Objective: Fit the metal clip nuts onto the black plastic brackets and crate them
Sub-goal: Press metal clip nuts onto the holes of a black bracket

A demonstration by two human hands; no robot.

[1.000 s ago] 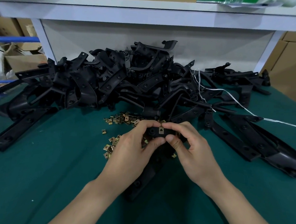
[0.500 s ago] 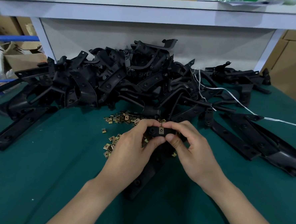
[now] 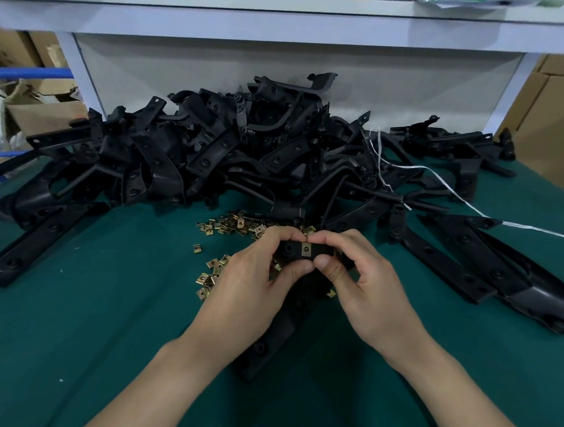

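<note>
A long black plastic bracket (image 3: 276, 332) lies on the green table, its far end raised between my hands. A brass-coloured clip nut (image 3: 306, 248) sits on that end. My left hand (image 3: 253, 284) grips the bracket end, thumb below and forefinger over the top. My right hand (image 3: 365, 284) pinches the same end beside the clip nut, thumb next to my left thumb. Loose clip nuts (image 3: 233, 225) lie scattered just beyond and left of my hands.
A big heap of black brackets (image 3: 244, 155) fills the back of the green table (image 3: 86, 317). Long brackets (image 3: 488, 275) lie at the right and another (image 3: 38, 241) at the left. A white strap (image 3: 457, 194) trails right. A white shelf (image 3: 285, 22) hangs overhead.
</note>
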